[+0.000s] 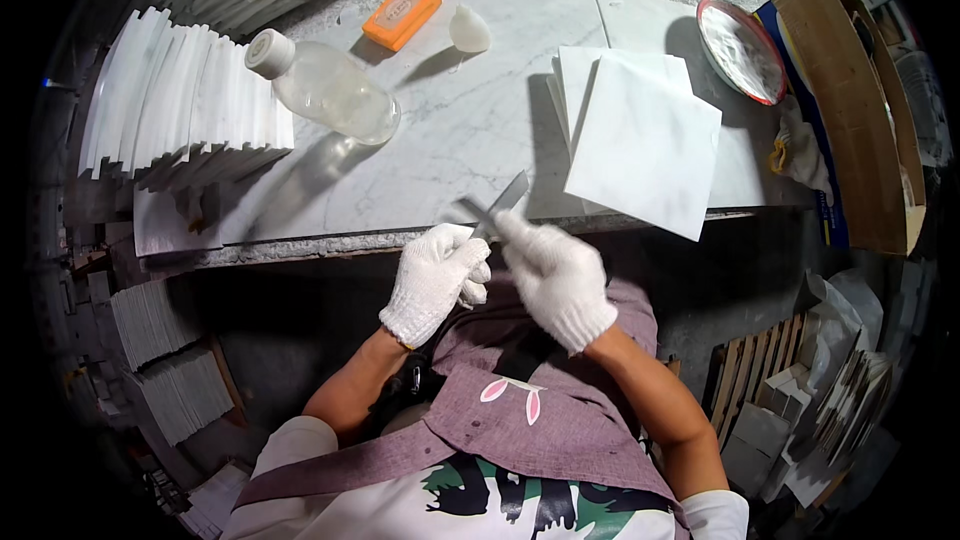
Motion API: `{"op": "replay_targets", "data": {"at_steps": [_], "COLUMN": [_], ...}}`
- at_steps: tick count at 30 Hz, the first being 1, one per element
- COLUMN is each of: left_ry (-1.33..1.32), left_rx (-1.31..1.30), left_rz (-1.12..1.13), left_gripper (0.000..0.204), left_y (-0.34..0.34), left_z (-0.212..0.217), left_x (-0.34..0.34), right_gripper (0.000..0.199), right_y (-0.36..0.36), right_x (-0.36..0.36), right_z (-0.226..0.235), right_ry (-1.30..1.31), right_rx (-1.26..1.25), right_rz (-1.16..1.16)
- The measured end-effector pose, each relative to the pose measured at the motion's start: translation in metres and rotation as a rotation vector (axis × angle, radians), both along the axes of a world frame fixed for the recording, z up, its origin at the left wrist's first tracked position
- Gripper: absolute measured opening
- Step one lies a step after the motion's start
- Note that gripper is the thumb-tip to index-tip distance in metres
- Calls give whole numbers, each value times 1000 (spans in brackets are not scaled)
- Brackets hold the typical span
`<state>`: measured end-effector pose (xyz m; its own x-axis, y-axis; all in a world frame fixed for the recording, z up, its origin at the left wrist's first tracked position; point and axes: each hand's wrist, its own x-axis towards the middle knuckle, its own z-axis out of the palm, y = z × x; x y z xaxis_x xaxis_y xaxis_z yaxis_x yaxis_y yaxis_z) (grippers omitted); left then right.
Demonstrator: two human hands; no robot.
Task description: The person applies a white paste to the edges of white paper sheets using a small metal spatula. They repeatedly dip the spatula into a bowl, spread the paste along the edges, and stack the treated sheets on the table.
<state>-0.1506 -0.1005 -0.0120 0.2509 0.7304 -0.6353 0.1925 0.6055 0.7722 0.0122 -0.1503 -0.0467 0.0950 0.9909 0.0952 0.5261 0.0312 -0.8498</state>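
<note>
Both of my hands wear white knit gloves and meet just in front of the table's near edge. My left hand is closed around the lower end of a flat grey metal strip, like a blade, which points up and to the right. A second dark grey strip, smeared by motion, sticks out to the left from the fingers of my right hand, which is closed on it. The two strips cross close to my fingertips. Their exact kind is not clear, as the gloves hide the lower ends.
Left on the marble-topped table stand a row of white tiles and a clear bottle. Behind are an orange box and small white bottle. Rightward lie stacked square tiles, a red-rimmed bowl and a cardboard box.
</note>
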Motion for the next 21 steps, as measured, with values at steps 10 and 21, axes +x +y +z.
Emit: {"op": "replay_targets", "data": {"at_steps": [10, 21], "left_ry": [-18, -81], "left_rx": [-7, -90], "left_rz": [3, -34], "left_gripper": [20, 25], "left_y": [4, 16], "left_z": [8, 4], "left_x": [3, -5], "right_gripper": [28, 32], "right_y": [11, 13], "right_x": [10, 7], "right_z": [-2, 9], "right_ry": [-31, -39], "right_rx": [-2, -47], "right_rz": [-72, -77]}}
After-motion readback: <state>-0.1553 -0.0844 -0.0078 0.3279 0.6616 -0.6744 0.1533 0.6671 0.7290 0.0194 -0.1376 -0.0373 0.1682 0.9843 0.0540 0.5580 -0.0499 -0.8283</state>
